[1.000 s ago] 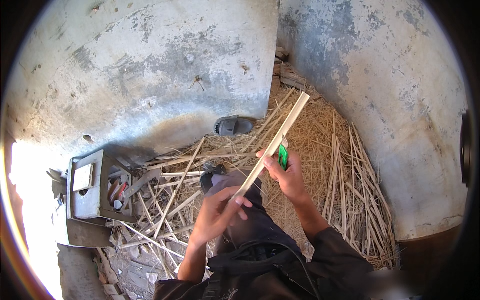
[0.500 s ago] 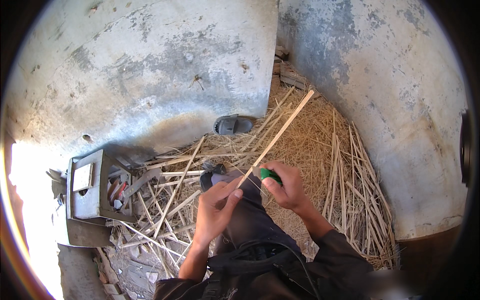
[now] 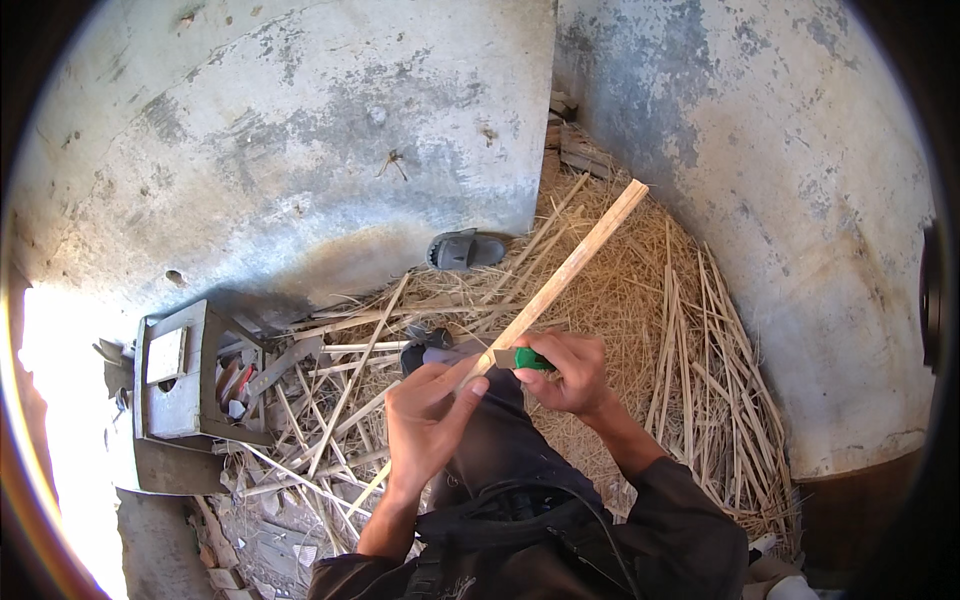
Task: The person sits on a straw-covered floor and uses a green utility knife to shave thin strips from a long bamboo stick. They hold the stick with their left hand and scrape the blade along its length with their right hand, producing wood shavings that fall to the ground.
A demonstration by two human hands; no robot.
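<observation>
A long pale strip of split wood or bamboo (image 3: 572,266) runs slantwise from my lap up toward the far right. My left hand (image 3: 432,418) is closed round its lower part, the thumb pressed along it. In my right hand (image 3: 572,372) is a knife with a green handle (image 3: 533,359). Its short, wide blade (image 3: 502,358) points left and lies against the strip's edge, just above my left fingers. The strip's lower end shows again below my left hand, near the wrist.
Wood shavings (image 3: 610,300) cover the floor ahead. Loose strips lie in piles at the left (image 3: 335,420) and right (image 3: 735,410). A grey sandal (image 3: 467,250) rests by the wall (image 3: 300,150). At the left stands a wooden box (image 3: 180,370) with odds and ends inside.
The strip has turned so a broader face shows, and its far end has shifted slightly right. The knife blade has moved slightly down and left along the strip toward my left hand.
</observation>
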